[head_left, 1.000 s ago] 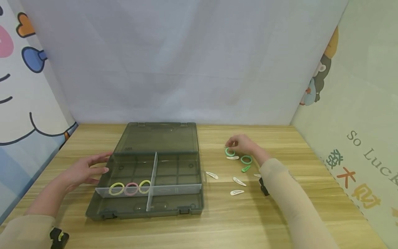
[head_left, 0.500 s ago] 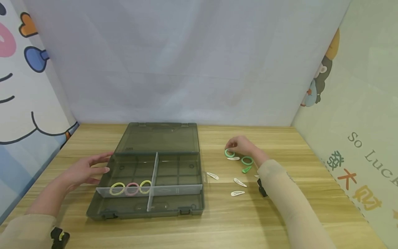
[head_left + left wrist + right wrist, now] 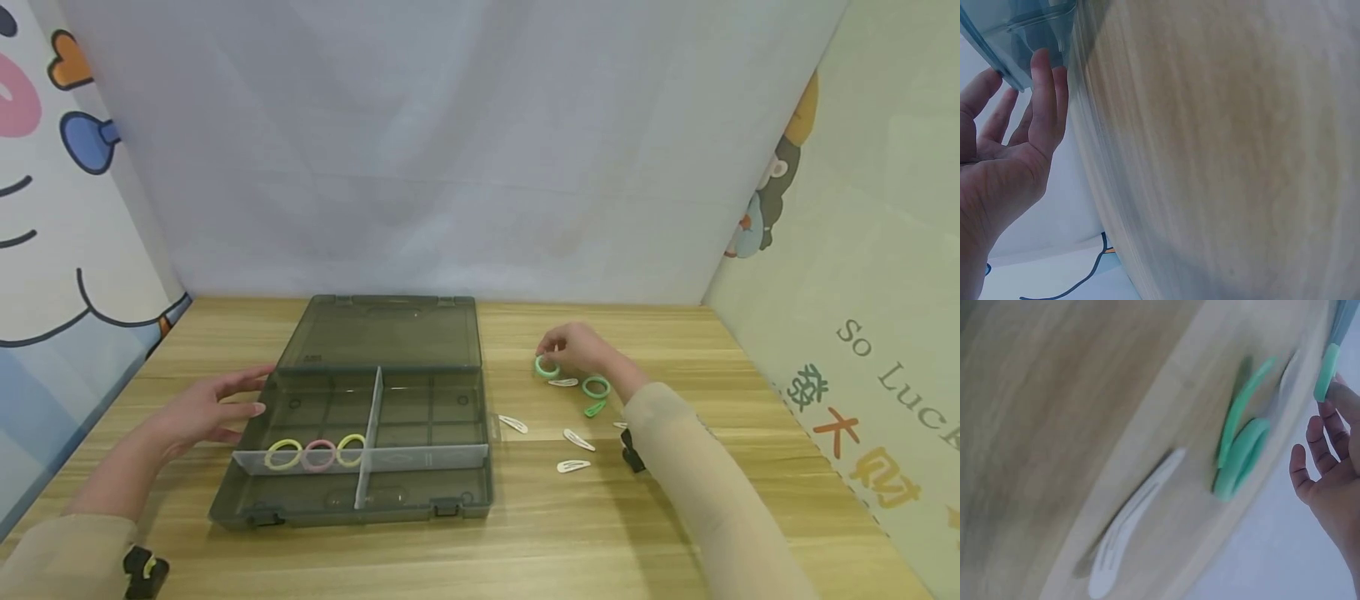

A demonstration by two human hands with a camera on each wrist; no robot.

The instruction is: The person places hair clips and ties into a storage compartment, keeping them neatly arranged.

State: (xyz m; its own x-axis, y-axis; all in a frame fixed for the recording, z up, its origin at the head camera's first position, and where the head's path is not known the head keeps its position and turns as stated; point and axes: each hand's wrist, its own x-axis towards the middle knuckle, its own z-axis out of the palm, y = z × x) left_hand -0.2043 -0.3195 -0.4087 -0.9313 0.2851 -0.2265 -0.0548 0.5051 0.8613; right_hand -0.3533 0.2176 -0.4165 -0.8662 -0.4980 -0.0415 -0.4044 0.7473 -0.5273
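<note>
My right hand [image 3: 588, 348] pinches a pale green hair tie [image 3: 540, 373] just above the table, right of the box; the right wrist view shows the hair tie [image 3: 1326, 372] at the thumb. Under that hand lie another green hair tie [image 3: 596, 397], a green snap hair clip [image 3: 595, 409] and a white snap hair clip [image 3: 563, 382]. My left hand [image 3: 191, 417] touches the left side of a smoky grey divided box [image 3: 352, 520], fingers loosely extended. Along its left compartment's front divider sit a yellow hair tie [image 3: 267, 458], a pink hair tie [image 3: 319, 469] and another yellow hair tie [image 3: 341, 451].
The box's lid [image 3: 390, 333] lies folded back toward the grey backdrop. Several more white snap clips are spread right of the box, such as one clip [image 3: 573, 466] near the front. One white clip [image 3: 620, 425] is partly covered by the right sleeve. Patterned panels flank the table [image 3: 525, 550].
The right hand has shifted slightly left with the green hair tie, bringing it away from the white clip below. The left hand and box have stayed in place.
</note>
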